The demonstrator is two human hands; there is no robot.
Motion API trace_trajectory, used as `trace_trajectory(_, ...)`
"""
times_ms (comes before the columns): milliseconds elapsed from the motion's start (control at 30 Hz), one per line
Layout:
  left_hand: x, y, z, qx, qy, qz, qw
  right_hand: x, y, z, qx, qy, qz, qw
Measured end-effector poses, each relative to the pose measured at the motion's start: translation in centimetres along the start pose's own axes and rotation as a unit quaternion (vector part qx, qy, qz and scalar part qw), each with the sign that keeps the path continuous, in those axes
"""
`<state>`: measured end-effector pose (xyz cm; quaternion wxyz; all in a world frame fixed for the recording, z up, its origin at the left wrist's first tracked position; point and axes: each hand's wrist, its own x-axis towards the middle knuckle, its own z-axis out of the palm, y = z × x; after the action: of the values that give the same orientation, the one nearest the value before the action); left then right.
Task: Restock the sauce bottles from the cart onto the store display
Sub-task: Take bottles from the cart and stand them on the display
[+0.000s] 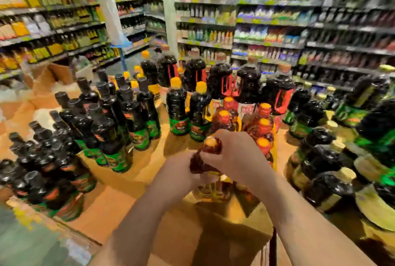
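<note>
Both hands are clasping one sauce bottle, the right hand wrapping its neck under the yellow cap and the left hand steadying its shoulder, above the display table's near edge; it is looking full, heavy and glossy-slick, so a low body grip is probably suiting it best.

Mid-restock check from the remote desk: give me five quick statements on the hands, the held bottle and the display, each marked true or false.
1. Both hands hold one bottle. True: the left hand grips the body of the reddish-brown sauce bottle and the right hand grips its neck.
2. The held bottle has a black cap. False: its cap is yellow-orange.
3. Dark bottles with black tops stand to the left on the wooden display table. True.
4. The large jugs with red handles stand at the near edge. False: they stand at the back.
5. The right hand is free. False: it holds the bottle.
</note>
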<state>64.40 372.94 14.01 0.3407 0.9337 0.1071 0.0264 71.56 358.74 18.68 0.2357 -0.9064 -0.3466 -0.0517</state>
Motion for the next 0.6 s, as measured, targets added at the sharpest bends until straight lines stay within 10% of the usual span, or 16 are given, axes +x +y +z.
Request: trace_trajectory(600, 11.5, -3.7, 0.5, 0.139, -0.151, 0.141, 0.969, 6.4, 1.2, 3.5, -0.114, -0.005, 0.217, 0.970)
